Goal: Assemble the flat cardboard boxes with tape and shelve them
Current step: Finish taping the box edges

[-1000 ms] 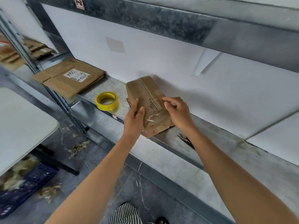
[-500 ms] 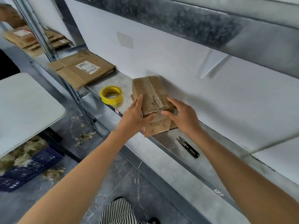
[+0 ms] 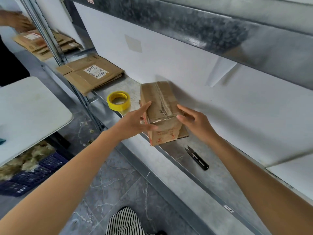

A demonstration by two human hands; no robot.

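One long metal shelf [image 3: 220, 180] runs across the view, with a white table [image 3: 30, 107] to its left and a blue crate [image 3: 39, 173] under that. Flat boxes [image 3: 111, 74] lie stacked at the shelf's far left end; the top one bears a white label [image 3: 95, 71] with handwritten figures that read "98LL" from here, so they may be upside down, and its printed lines are too small to read. Beyond the upright lies another stack [image 3: 33, 43], with another person's hand [image 3: 18, 21] over it. The box [image 3: 159, 102] stands assembled near the shelf's front edge, close to the wall; tape runs along its top seam, and its near face carries red print, too blurred to read. The left hand [image 3: 133, 122] has straight, spread fingers touching the box's left side. The right hand [image 3: 196, 122] has lightly bent fingers – tips touching the box's right top edge. A yellow tape roll [image 3: 118, 106] lies flat just left of the box, and black snips [image 3: 197, 157] lie to its right.
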